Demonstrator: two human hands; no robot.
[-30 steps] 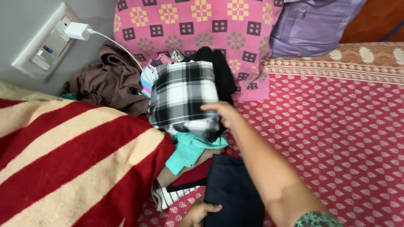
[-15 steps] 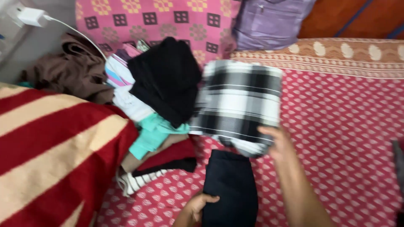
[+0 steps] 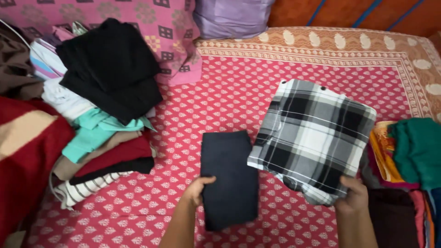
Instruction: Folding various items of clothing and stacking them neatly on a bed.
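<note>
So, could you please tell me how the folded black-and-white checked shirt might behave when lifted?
The checked shirt is probably floppy: its lower edge bunches where the right hand grips it. It looks light, held by one hand. Its folds may slip open.

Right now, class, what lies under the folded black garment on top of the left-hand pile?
Under the black garment show the edges of white, mint green, tan, dark red and striped clothes. How far each reaches beneath it is covered.

Single head-worn view, looking steeply down from close above the bed, facing toward the pillows at its far edge.
</note>
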